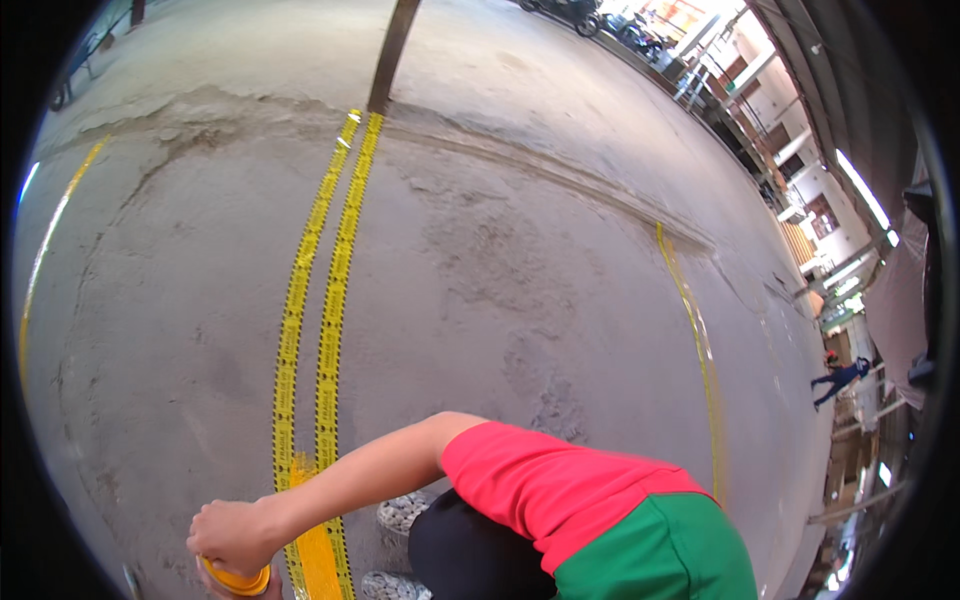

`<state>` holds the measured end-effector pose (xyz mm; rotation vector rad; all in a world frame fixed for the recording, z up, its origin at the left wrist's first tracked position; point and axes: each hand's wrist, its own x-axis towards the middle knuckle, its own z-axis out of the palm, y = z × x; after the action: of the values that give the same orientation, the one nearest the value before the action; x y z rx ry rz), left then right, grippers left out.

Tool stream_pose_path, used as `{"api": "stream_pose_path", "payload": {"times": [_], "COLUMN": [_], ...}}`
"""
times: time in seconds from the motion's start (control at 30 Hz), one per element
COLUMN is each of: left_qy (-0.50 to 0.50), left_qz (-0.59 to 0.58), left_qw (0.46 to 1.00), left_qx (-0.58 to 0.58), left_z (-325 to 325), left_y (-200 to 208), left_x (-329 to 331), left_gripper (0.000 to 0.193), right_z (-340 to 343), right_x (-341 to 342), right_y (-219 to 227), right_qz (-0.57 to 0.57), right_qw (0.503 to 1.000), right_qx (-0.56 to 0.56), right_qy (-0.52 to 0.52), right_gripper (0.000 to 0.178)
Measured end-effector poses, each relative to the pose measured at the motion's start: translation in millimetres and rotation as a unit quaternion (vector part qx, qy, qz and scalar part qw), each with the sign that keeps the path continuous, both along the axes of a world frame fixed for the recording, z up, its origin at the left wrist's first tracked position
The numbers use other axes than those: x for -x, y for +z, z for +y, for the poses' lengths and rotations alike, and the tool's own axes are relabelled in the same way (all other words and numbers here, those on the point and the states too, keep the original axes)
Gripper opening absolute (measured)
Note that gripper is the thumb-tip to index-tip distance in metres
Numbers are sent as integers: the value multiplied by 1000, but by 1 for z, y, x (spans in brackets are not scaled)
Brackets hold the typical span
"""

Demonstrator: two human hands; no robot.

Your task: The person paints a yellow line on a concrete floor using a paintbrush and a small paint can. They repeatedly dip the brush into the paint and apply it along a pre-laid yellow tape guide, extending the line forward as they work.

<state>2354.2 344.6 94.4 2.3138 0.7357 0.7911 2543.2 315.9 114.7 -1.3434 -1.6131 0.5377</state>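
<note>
My right arm, in a red and green sleeve, reaches across from the lower right. My right hand (236,535) is closed above a small round container with a yellow rim (238,580) at the lower left; what its fingers hold is hidden. Beneath it, partly cut off by the lower edge, my left hand (207,576) seems wrapped round the container. Just right of the hands, a strip of wet-looking yellow paint (318,562) lies on the grey concrete floor. Two parallel lines of yellow printed tape (332,330) border it and run away from me.
My dark-clothed knee (475,555) and patterned shoes (402,510) are right of the tape. A post (393,55) stands at its far end. Other yellow strips (690,300) mark the floor on both sides. Motorcycles (570,12) and a person (842,380) are far off.
</note>
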Motion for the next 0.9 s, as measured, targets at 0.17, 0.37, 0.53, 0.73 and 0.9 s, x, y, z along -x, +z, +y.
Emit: {"api": "stream_pose_path", "payload": {"times": [0.17, 0.37, 0.53, 0.73, 0.9], "left_qy": [-29, -7, 40, 66, 89], "left_qz": [-14, 24, -5, 42, 45], "left_qw": [997, 998, 998, 996, 994], "left_qx": [64, 50, 52, 34, 33], "left_z": [-19, -38, -45, -51, -54], "left_y": [-43, -81, -102, -115, -130], "left_x": [-30, -34, -30, -23, -17], "left_gripper": [101, 94, 107, 110, 110], "right_z": [-46, -100, -129, -128, -133], "right_x": [-34, -66, -69, -70, -86], "right_y": [-15, -27, -44, -74, -106], "right_qz": [30, 184, 370, 458, 515], "right_qw": [999, 972, 891, 844, 819], "right_qx": [6, 38, 170, 189, 183], "right_qy": [-38, -139, -202, -205, -174], "right_gripper": [13, 19, 17, 21, 19]}}
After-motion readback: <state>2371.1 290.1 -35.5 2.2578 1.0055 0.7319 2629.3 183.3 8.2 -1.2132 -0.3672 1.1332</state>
